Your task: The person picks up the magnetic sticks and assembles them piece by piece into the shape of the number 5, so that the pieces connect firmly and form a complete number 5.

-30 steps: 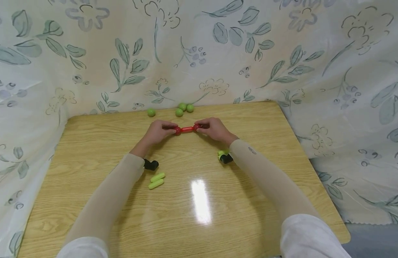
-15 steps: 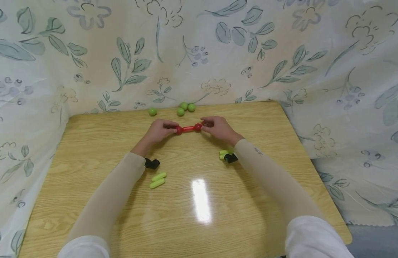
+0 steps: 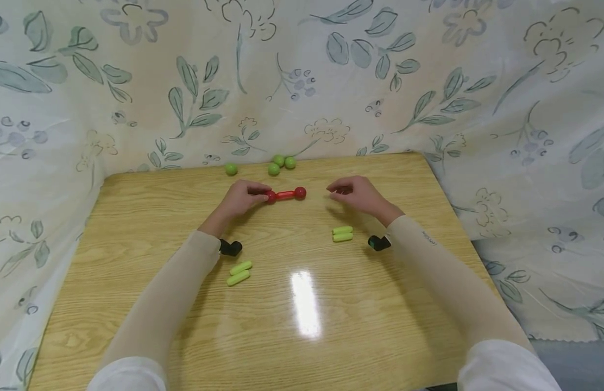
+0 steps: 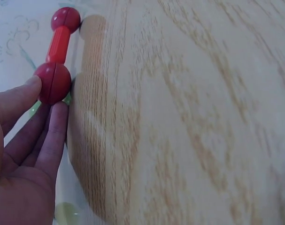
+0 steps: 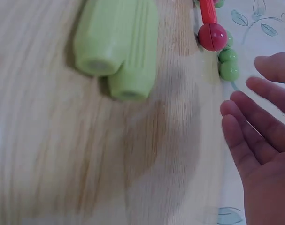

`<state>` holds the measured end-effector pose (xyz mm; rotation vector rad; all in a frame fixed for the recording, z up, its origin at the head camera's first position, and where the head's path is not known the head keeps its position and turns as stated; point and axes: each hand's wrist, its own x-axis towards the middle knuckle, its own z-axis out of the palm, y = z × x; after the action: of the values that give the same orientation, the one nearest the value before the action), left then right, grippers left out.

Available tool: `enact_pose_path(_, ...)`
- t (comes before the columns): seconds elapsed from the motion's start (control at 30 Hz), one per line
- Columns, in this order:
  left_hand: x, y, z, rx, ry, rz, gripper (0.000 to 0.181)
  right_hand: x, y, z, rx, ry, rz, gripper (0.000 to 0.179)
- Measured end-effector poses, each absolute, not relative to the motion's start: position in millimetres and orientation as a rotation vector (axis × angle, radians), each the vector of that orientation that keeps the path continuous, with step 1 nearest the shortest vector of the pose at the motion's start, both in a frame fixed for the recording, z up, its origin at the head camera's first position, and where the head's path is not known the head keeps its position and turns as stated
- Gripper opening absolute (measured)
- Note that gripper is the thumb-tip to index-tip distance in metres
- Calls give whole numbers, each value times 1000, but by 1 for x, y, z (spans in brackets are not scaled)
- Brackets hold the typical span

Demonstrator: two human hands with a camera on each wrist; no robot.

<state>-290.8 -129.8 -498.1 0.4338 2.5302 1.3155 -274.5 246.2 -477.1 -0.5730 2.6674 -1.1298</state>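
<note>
A red dumbbell-shaped piece, made of a lighter red rod (image 3: pixel 285 195) with a dark red ball (image 3: pixel 300 193) at each end, lies crosswise toward the far side of the table. My left hand (image 3: pixel 243 198) pinches its left ball (image 4: pixel 55 83) between thumb and fingers. To the right of the other ball, apart from it, my right hand (image 3: pixel 358 194) hovers with relaxed fingers and nothing in them. Two light green rods (image 3: pixel 343 234) lie side by side below the right hand; they look large in the right wrist view.
Several green balls (image 3: pixel 274 169) sit along the table's back edge, one (image 3: pixel 231 169) apart to the left. Two more light green rods (image 3: pixel 239 273) lie near the left forearm. Floral cloth (image 3: pixel 292 76) hangs behind the wooden table (image 3: pixel 263 336). Black wrist cameras (image 3: pixel 378 243) jut from both wrists.
My right hand has let go of the right red ball and moved off to the right, uncovering the two green rods below it. The left hand keeps its pinch in place.
</note>
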Motion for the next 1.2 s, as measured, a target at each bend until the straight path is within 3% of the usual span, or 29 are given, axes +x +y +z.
enact_pose_path(0.73,-297,-129,-500,464,2550,1296,32,-226,276,-494,-629,2614,-991,25)
enact_pose_path(1.2,-295,-131,-500,482,2547,1298,31,-213,280,-501,-663,2627,-967,30)
